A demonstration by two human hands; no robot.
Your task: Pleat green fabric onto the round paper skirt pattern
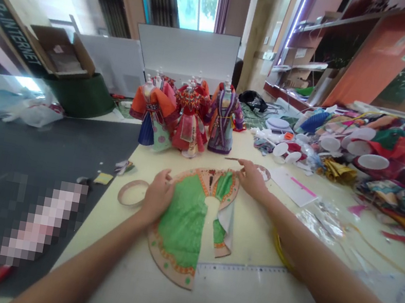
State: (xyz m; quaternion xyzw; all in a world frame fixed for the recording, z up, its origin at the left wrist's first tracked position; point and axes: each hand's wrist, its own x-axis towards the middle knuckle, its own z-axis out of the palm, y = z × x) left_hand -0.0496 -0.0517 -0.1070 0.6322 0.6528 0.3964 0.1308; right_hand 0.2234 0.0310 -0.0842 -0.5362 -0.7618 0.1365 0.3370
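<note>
A rounded green doll-skirt piece with a peach, orange-patterned border lies on the cream table, a gap running from its middle to the front edge. Its right part is folded, showing a pale underside. My left hand is closed at the skirt's left edge, fingertips partly hidden. At the upper right edge, my right hand pinches the border between bent fingers. A thin brown stick-like item lies by the right fingertips; I cannot tell whether it is held. A tape roll sits beside my left hand.
Several dressed doll figures stand behind the skirt. A ruler lies in front, and another ring-shaped roll is behind my right hand. Piled fabrics and plastic pieces crowd the right. A dark mat covers the left.
</note>
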